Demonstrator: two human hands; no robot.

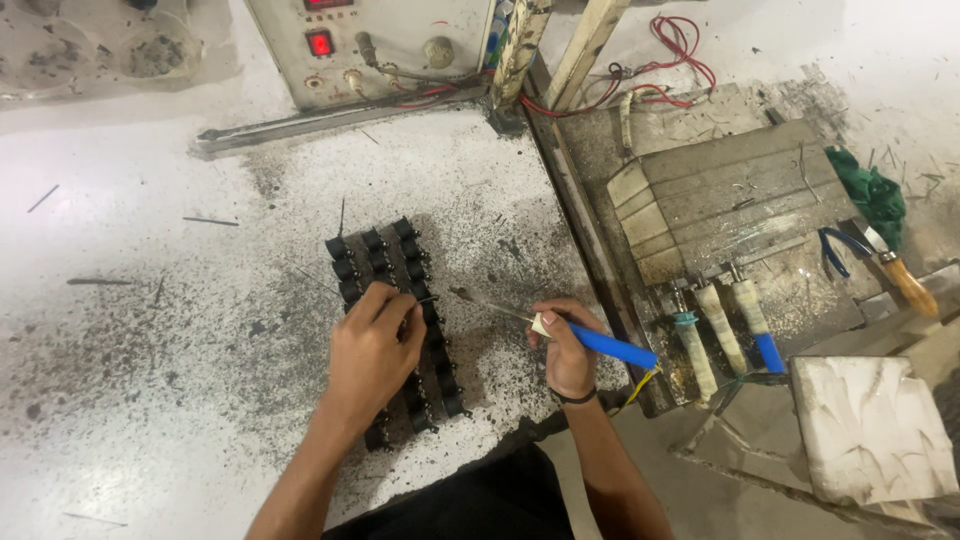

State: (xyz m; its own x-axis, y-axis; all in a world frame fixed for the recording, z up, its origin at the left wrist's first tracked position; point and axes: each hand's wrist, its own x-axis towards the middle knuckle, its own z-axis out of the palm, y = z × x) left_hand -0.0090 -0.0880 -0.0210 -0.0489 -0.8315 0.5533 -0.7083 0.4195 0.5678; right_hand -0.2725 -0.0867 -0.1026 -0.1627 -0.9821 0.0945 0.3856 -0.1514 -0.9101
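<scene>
While the left hand [372,345] pinches a thin wire against the rows of black parts [395,325] beneath it, the right hand [567,350] — just beside — grips a blue-handled soldering iron [560,328], tip pointing toward the left fingers on the speckled surface [150,330].

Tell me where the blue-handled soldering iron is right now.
The soldering iron is in the right hand, right of centre in the head view, its tip aimed left toward the black parts.
</scene>
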